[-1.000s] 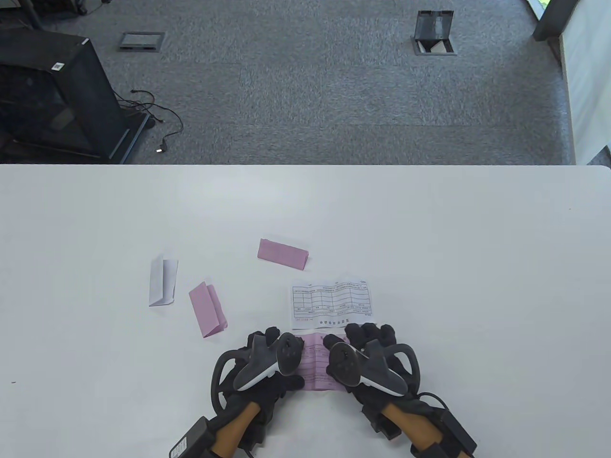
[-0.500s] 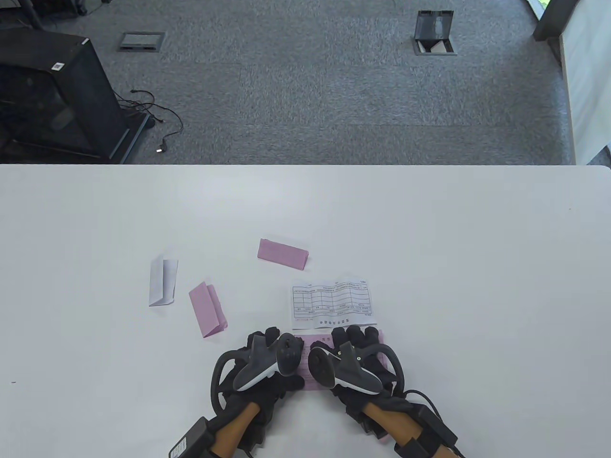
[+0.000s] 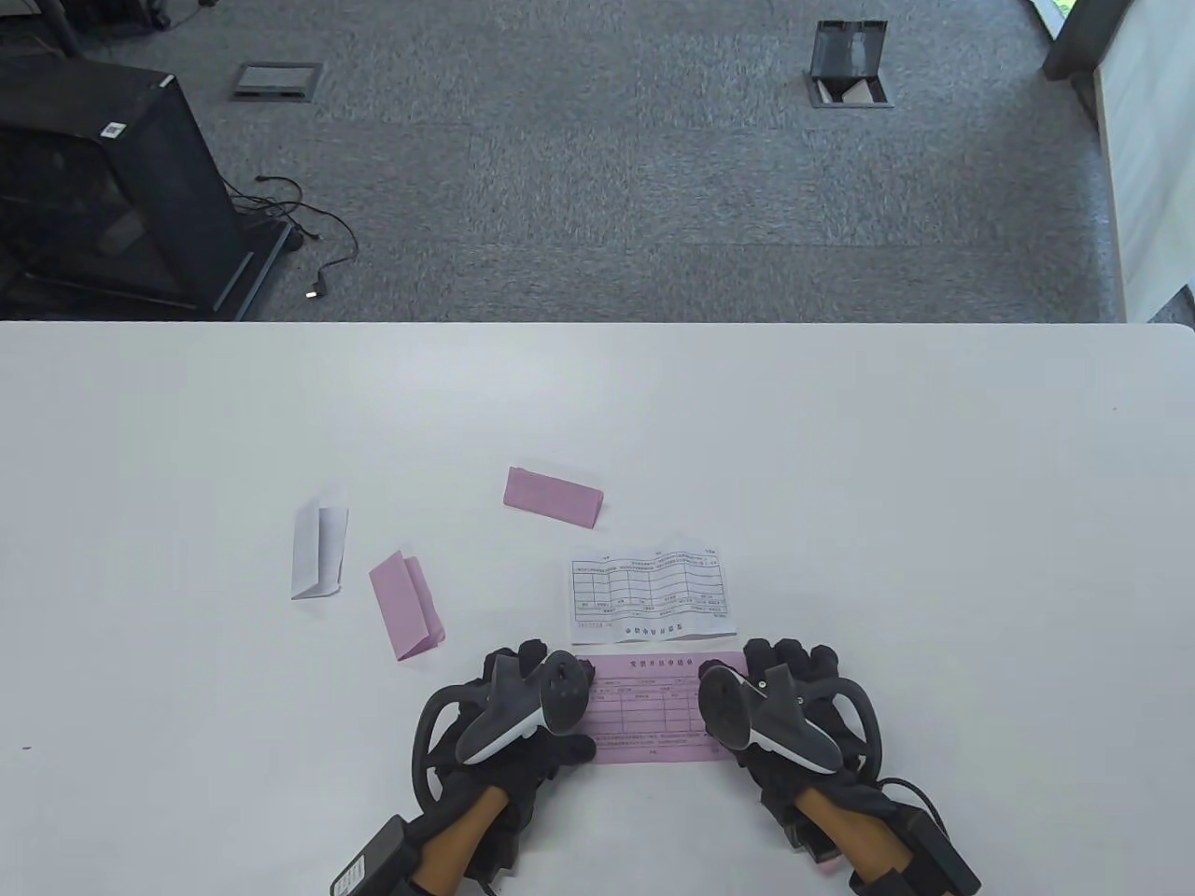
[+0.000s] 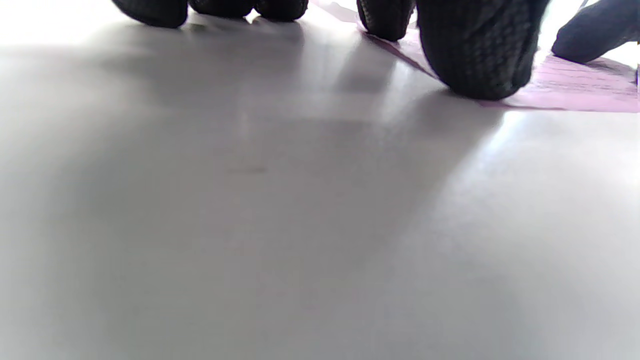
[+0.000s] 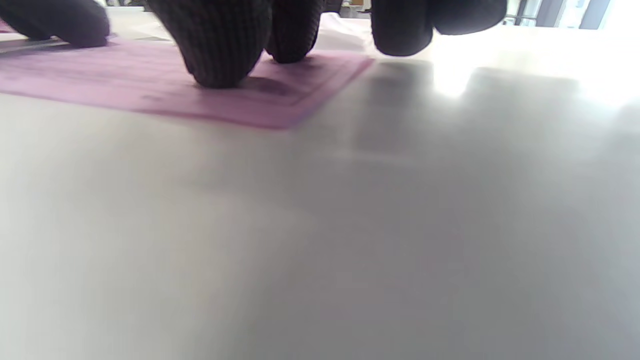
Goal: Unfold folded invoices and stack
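Sliding outward since half a second ago, the right hand point(image 3: 794, 695) has swept from near the sheet's middle to its right end, and the pink invoice point(image 3: 653, 711) now lies opened to its full width, printed table up, between the two hands. Its fingertips point(image 5: 220, 55) press down on the paper just inside the right corner, spread a little apart; the outermost ones sit past the edge, over the bare white table point(image 3: 934, 523). On the opposite end the left hand point(image 3: 523, 709) pins the left margin, thumb point(image 4: 475, 55) and one finger on the paper, the other fingers resting on the table beside it. Neither hand grips anything; both lie flat, pressing. To finish the flattening well, the left hand should probably keep its pressure steady as an anchor while the right runs along the creases without dragging the sheet sideways. Just beyond the fingertips lies the unfolded white invoice point(image 3: 649, 597), nearly touching the pink sheet's far edge; it looks like the base for the stack. Farther past the left hand's fingers wait two folded pink invoices point(image 3: 406, 607) point(image 3: 553, 495) and a folded white invoice point(image 3: 319, 553).
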`<state>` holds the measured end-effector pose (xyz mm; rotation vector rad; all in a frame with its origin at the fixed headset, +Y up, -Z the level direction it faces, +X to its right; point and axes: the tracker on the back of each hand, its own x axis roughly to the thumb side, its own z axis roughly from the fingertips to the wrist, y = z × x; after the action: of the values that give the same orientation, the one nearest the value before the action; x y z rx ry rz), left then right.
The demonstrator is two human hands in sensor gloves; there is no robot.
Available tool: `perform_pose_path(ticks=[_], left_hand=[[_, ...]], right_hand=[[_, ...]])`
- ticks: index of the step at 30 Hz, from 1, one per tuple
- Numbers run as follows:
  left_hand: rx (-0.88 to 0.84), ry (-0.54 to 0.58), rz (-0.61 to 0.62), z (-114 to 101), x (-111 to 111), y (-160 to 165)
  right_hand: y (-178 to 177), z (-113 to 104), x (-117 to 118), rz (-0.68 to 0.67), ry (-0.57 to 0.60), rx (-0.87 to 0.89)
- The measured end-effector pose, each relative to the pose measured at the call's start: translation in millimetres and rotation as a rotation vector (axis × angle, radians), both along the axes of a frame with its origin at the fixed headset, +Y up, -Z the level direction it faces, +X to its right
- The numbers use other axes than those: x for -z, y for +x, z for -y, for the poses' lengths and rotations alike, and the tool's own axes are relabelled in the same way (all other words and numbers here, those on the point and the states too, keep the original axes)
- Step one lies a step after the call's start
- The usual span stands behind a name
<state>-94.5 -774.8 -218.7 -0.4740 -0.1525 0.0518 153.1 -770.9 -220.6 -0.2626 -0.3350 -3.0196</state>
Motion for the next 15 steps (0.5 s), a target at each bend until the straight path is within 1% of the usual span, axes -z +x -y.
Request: perform_pose_path(ticks=[6, 15], left_hand=[[0.000, -0.004, -0.004, 0, 0, 0], [-0.002, -0.004, -0.004, 0, 0, -1]], right_hand=[[17, 0, 1, 0.040, -0.004, -0.005], [20, 0, 3, 0.074, -0.034, 0.031]])
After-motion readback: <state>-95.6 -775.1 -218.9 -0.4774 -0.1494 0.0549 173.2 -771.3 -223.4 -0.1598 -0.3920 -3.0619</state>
